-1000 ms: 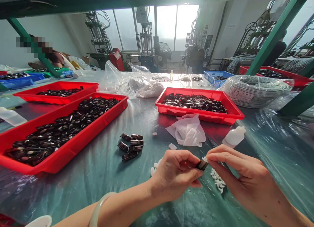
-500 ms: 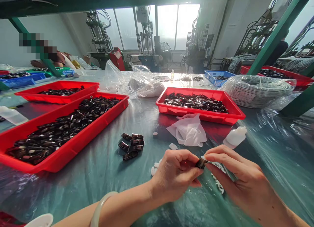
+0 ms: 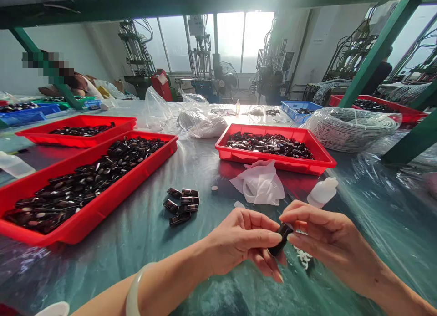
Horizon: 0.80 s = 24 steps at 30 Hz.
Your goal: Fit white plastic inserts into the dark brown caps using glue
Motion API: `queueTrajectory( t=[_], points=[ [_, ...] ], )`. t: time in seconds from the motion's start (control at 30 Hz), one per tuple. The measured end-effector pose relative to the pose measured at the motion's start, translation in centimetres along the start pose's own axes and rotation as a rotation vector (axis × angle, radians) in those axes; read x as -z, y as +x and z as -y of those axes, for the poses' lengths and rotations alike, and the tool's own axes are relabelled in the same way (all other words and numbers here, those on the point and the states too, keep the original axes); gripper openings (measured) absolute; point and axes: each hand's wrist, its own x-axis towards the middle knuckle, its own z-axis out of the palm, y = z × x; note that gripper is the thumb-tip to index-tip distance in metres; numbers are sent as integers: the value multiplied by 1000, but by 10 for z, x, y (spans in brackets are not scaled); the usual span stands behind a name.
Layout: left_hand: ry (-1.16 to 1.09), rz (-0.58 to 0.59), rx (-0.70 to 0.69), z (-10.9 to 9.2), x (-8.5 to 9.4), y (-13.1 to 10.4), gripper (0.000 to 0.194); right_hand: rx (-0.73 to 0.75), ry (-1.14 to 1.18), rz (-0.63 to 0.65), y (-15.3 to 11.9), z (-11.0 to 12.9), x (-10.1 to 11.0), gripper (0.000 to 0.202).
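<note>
A small glossy black plastic piece [image 3: 281, 241] is tilted between my hands above the table. My left hand [image 3: 239, 238] pinches its side between thumb and fingers, with the lower fingers curled beneath it. At its upper end, my right hand [image 3: 332, 243] has thumb and fingertips closed on it. Below my right hand lie small white pieces [image 3: 303, 257], partly hidden by the fingers. To the left of my left hand, several matching black pieces [image 3: 180, 207] rest in a loose group.
Red trays of black pieces stand at left [image 3: 102, 216], behind it [image 3: 30, 133] and ahead [image 3: 273, 159]. Near my right hand are a crumpled white sheet [image 3: 261, 184] and a white bottle [image 3: 322, 191]. A wrapped cable coil [image 3: 351, 131] sits farther right, by a green post [image 3: 378, 54].
The black piece has turned in my fingers: its white-topped end showed before, and now its long dark side shows. My left fingers have spread lower beneath it.
</note>
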Motion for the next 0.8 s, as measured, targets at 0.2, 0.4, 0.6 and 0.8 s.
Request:
queueTrajectory(
  t=[0.2, 0.4, 0.6, 0.8],
  points=[
    [120, 6, 11, -1, -8, -1, 17, -198, 15, 3, 5, -1, -5, 25],
    [46, 4, 0, 0, -5, 1, 18, -163, 182, -73, 8, 0, -5, 33],
    [30, -12, -28, 1, -3, 4, 17, -230, 214, -129, 10, -2, -7, 37],
    [35, -40, -52, 0, -4, 3, 18, -233, 172, -76, 12, -5, -9, 39]
  ],
)
